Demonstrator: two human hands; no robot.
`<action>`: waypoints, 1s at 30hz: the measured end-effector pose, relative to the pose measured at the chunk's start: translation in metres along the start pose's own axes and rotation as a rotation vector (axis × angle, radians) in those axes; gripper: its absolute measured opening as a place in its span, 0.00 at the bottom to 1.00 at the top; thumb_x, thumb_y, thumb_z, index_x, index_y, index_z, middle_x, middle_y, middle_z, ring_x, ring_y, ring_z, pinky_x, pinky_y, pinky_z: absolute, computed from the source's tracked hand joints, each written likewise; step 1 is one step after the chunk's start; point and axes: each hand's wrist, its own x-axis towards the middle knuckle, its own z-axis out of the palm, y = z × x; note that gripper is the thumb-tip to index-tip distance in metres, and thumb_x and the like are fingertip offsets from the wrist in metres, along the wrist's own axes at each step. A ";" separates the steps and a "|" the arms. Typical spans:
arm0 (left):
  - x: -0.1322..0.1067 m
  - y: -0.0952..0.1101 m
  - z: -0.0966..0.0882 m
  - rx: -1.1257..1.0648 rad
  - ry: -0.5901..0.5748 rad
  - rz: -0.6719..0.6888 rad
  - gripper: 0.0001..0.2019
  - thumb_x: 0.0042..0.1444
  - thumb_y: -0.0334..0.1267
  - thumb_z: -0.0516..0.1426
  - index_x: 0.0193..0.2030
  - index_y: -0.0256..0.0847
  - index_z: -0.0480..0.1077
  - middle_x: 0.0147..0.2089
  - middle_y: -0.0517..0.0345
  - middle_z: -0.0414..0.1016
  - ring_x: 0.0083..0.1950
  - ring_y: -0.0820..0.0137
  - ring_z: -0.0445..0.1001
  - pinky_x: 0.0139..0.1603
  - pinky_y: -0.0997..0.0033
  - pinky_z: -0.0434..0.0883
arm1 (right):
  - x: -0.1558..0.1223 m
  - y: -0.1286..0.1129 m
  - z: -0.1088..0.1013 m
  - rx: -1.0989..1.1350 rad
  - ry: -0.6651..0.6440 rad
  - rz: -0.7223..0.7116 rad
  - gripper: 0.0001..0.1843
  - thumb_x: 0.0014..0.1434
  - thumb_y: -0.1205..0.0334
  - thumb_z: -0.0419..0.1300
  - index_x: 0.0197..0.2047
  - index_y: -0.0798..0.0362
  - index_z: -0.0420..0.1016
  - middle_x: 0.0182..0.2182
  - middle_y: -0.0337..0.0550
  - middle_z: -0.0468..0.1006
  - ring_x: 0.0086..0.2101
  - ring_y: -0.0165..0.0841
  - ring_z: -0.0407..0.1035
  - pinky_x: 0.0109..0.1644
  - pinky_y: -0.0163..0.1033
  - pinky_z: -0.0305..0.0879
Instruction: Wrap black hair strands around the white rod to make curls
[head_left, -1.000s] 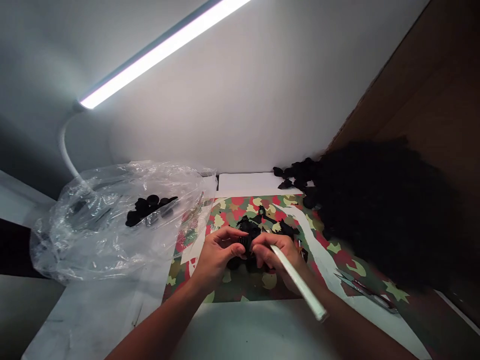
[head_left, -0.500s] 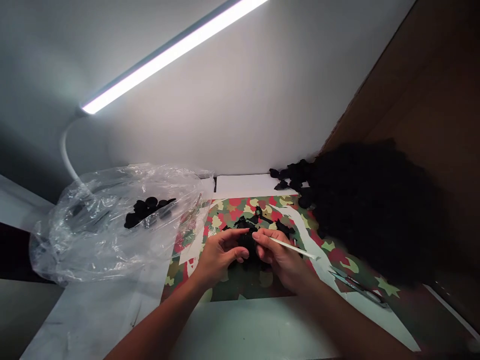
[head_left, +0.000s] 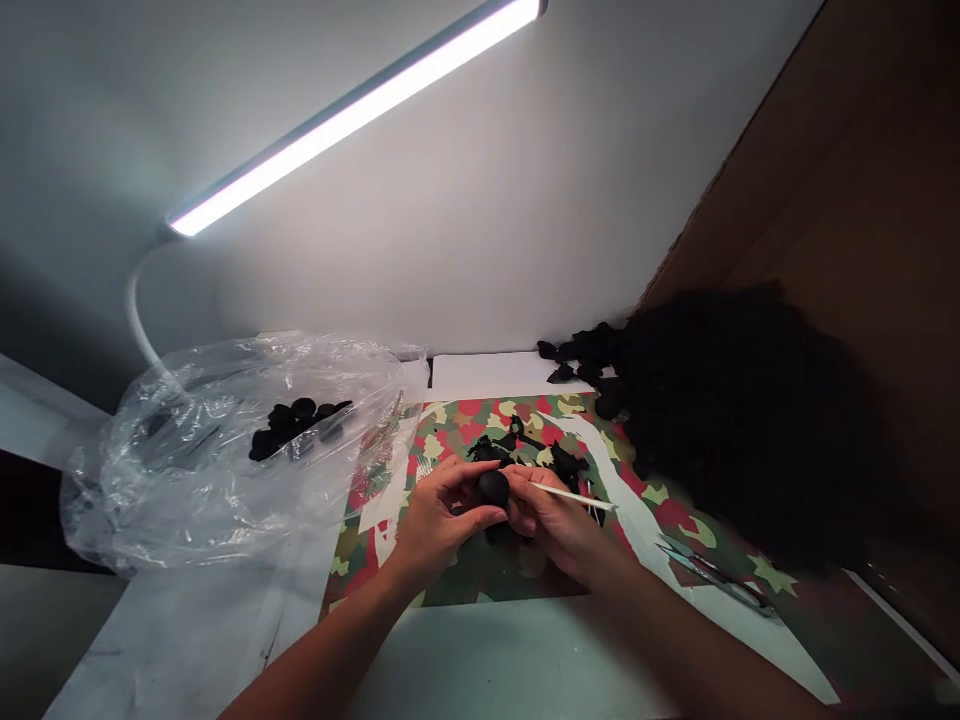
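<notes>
My left hand is closed round a small round black piece, pinched between thumb and fingers over the camouflage-patterned mat. My right hand meets it from the right and grips a thin white stick-like tool, whose tip touches the black piece. Several loose black scraps lie on the mat just beyond both hands.
A crumpled clear plastic bag with several black round pieces sits at the left. A large heap of black pieces fills the right side. Metal tweezers or scissors lie at the right of the mat. A lamp bar hangs overhead.
The white tool has swung from pointing toward me to lying nearly flat and pointing right. My left hand has turned the black piece so its round face shows. The view has shifted slightly.
</notes>
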 end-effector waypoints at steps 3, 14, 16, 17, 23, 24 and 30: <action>0.005 0.016 -0.013 0.087 0.072 0.120 0.13 0.55 0.39 0.66 0.47 0.42 0.76 0.43 0.53 0.73 0.43 0.66 0.74 0.45 0.69 0.73 | 0.000 -0.004 -0.004 -0.104 0.097 -0.038 0.16 0.60 0.48 0.63 0.36 0.54 0.72 0.22 0.33 0.68 0.19 0.23 0.50 0.21 0.32 0.44; 0.020 0.031 -0.180 1.237 0.759 -0.181 0.25 0.62 0.42 0.57 0.63 0.32 0.68 0.59 0.29 0.72 0.60 0.37 0.69 0.59 0.34 0.65 | 0.013 -0.027 -0.060 -0.697 0.318 -0.305 0.12 0.57 0.52 0.65 0.35 0.52 0.77 0.22 0.35 0.69 0.24 0.30 0.61 0.27 0.35 0.55; 0.020 0.029 -0.172 1.249 0.771 -0.122 0.22 0.64 0.44 0.55 0.60 0.33 0.72 0.61 0.30 0.72 0.63 0.35 0.65 0.61 0.31 0.61 | 0.011 -0.025 -0.055 -0.861 0.196 -0.260 0.11 0.55 0.52 0.68 0.33 0.51 0.77 0.24 0.35 0.72 0.25 0.30 0.63 0.29 0.35 0.57; 0.020 0.030 -0.161 1.217 0.792 -0.026 0.20 0.65 0.44 0.53 0.58 0.35 0.74 0.61 0.33 0.72 0.64 0.37 0.64 0.62 0.31 0.59 | 0.010 -0.024 -0.053 -0.911 0.152 -0.242 0.10 0.53 0.54 0.69 0.32 0.51 0.76 0.23 0.34 0.71 0.24 0.30 0.62 0.28 0.35 0.56; 0.016 0.028 -0.045 0.534 0.196 0.182 0.12 0.64 0.43 0.58 0.51 0.45 0.77 0.49 0.50 0.80 0.46 0.60 0.78 0.52 0.58 0.73 | 0.008 -0.022 -0.036 -0.834 0.164 -0.283 0.06 0.56 0.59 0.66 0.32 0.51 0.75 0.26 0.36 0.75 0.28 0.33 0.67 0.33 0.37 0.62; 0.014 0.024 -0.028 0.434 0.070 0.122 0.18 0.59 0.42 0.62 0.56 0.46 0.75 0.51 0.50 0.80 0.48 0.59 0.78 0.52 0.58 0.74 | 0.006 -0.022 -0.033 -0.785 0.171 -0.301 0.07 0.57 0.58 0.66 0.32 0.51 0.74 0.27 0.37 0.76 0.29 0.33 0.68 0.34 0.37 0.63; 0.008 0.011 0.008 0.034 0.034 -0.074 0.20 0.55 0.39 0.66 0.55 0.44 0.74 0.47 0.52 0.80 0.47 0.61 0.78 0.51 0.61 0.73 | -0.001 -0.019 -0.018 -0.626 0.124 -0.414 0.17 0.57 0.53 0.68 0.28 0.50 0.64 0.37 0.41 0.77 0.34 0.34 0.69 0.38 0.38 0.65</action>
